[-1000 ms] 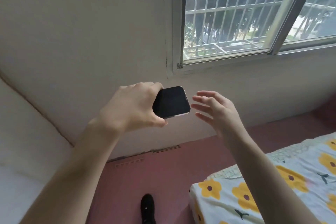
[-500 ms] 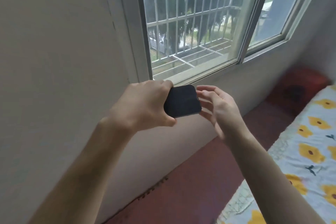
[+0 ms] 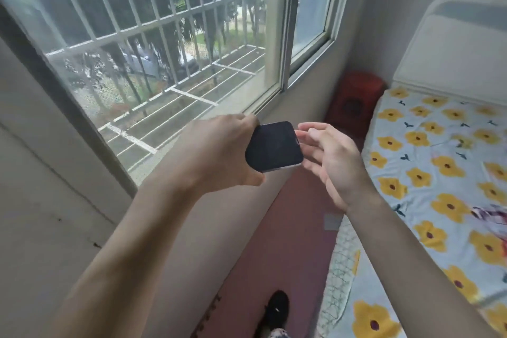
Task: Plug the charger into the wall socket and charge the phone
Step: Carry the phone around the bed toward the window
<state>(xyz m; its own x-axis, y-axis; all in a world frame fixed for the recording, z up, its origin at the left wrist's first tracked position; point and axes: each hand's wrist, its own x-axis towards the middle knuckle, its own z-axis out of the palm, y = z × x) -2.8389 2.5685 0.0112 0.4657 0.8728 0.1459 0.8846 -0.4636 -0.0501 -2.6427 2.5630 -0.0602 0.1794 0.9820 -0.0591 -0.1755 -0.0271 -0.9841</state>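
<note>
Left hand (image 3: 219, 151) gripping dark phone (image 3: 274, 147) by window (image 3: 164, 44); right hand (image 3: 332, 162) wide, fingers touching phone's right edge, bed (image 3: 439, 173) right.

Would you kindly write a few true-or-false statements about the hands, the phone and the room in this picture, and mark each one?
1. The left hand grips the dark rectangular phone. True.
2. The phone's screen is lit. False: it is dark.
3. The right hand holds a charger. False: it is open and holds nothing, fingers beside the phone's edge.
4. A bed with a yellow-flowered sheet lies on the right. True.
5. A cable is plugged into the phone. False: none shows.
</note>
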